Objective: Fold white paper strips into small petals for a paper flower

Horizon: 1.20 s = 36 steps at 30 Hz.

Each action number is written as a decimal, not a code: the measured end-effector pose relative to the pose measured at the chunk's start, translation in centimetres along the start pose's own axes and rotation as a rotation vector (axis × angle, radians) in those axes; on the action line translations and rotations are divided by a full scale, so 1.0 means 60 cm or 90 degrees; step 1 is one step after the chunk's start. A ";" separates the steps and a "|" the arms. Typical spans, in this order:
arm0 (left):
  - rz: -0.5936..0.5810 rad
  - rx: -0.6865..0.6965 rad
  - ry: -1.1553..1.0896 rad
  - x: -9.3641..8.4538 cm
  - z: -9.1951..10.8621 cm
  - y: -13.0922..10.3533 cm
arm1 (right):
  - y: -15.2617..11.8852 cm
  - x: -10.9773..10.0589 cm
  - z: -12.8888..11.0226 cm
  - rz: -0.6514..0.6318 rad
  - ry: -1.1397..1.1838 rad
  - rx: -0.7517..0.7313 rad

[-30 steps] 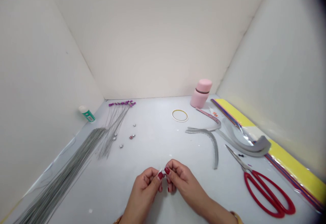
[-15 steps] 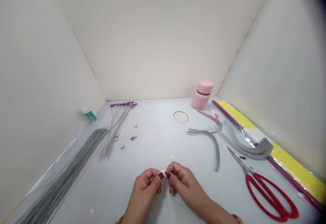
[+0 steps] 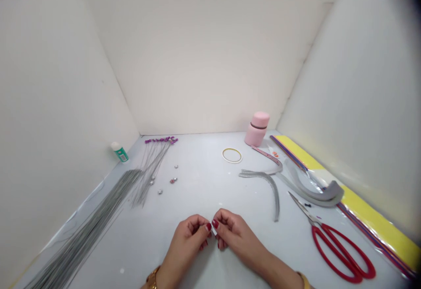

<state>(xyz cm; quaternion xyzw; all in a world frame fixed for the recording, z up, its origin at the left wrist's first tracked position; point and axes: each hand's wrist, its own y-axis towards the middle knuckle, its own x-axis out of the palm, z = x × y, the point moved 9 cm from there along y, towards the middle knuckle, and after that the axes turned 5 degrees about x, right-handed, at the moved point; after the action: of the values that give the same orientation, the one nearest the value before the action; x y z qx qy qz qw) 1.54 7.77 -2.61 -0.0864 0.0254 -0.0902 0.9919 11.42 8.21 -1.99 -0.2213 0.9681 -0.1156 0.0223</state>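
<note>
Near the bottom centre, my left hand (image 3: 191,236) and my right hand (image 3: 232,232) meet almost fingertip to fingertip above the table. Both are closed, with thumbs pressed against the index fingers. A small whitish piece (image 3: 213,232) shows between the fingertips, mostly hidden by them. My right hand pinches it; whether the left fingers also grip something is too small to tell. Beyond the hands, several small silvery star-like pieces (image 3: 160,191) lie on the table, one of them beside a reddish piece (image 3: 172,181).
Grey wires (image 3: 95,219) lie left, near purple-tipped stems (image 3: 161,140) and a glue stick (image 3: 119,151). A tape ring (image 3: 232,162), pink bottle (image 3: 257,129) and grey strips (image 3: 273,188) stand or lie beyond. Red-handled scissors (image 3: 342,254) and yellow sheets (image 3: 355,208) are at right.
The whitish piece shows less between the fingertips, and the fingers have shifted slightly. The whole view has moved a little, with table items appearing slightly lower.
</note>
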 end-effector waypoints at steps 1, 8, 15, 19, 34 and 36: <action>-0.004 0.011 0.011 0.000 0.003 0.000 | 0.000 0.000 0.000 0.000 -0.004 -0.004; -0.047 0.058 0.067 0.004 0.002 0.002 | 0.002 -0.004 0.011 0.013 0.000 -0.019; 0.061 0.181 0.171 -0.025 0.046 -0.014 | 0.005 -0.013 0.009 0.049 0.003 -0.046; 0.132 0.432 0.327 -0.007 0.107 -0.065 | 0.006 -0.025 -0.002 0.092 0.022 -0.079; 0.085 0.067 -0.146 -0.001 -0.012 -0.002 | 0.001 0.000 -0.002 0.047 -0.048 -0.086; 0.091 0.078 -0.139 -0.001 -0.007 -0.006 | 0.001 0.001 -0.002 0.042 -0.061 -0.092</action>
<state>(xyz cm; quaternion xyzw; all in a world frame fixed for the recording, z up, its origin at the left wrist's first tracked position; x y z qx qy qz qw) 1.38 7.38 -2.95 -0.0329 -0.0825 -0.0107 0.9960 11.31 8.28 -1.86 -0.1954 0.9785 -0.0342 0.0566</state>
